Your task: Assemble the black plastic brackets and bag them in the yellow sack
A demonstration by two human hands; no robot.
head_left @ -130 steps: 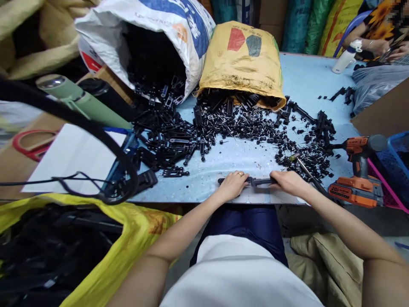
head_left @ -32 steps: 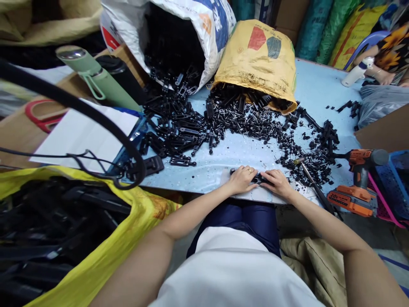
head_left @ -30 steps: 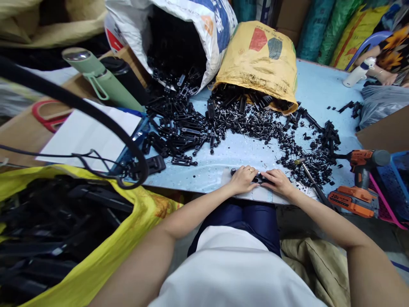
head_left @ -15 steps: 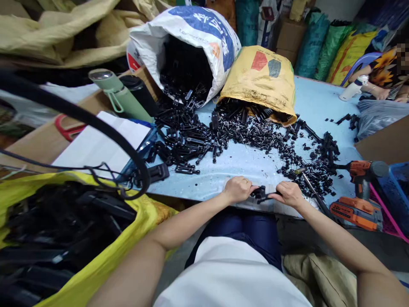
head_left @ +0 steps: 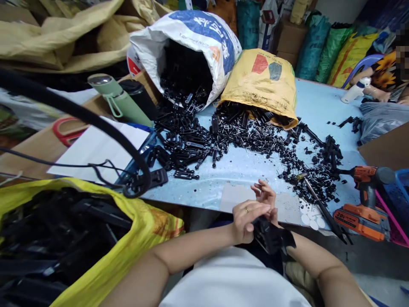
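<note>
My left hand (head_left: pixel 246 217) and my right hand (head_left: pixel 266 196) meet in front of my body, close to the table's near edge. Between them is a black plastic clamp-like part (head_left: pixel 270 238), tilted, with a wide flap towards my right forearm. My left fingers lie bent over its upper end, with the thumb alongside. My right hand is behind that end, its fingers curled upward; the part and my left hand hide some of its grip. A pale cardboard piece (head_left: pixel 234 196) lies on the table (head_left: pixel 246 164) just beyond.
Black arms, knobs and screws (head_left: pixel 249 134) spill from a white sack (head_left: pixel 188 25) and a yellow sack (head_left: pixel 260 76). At right lie a screwdriver (head_left: pixel 315 194) and a cordless drill (head_left: pixel 364 200). A yellow bag (head_left: pixel 153 217) of black parts stands left, under a black cable (head_left: pixel 96 117).
Both hands have come together from either end of the part and turned. The black part has moved off the tabletop, nearer my body. White discs near the screwdriver now show.
</note>
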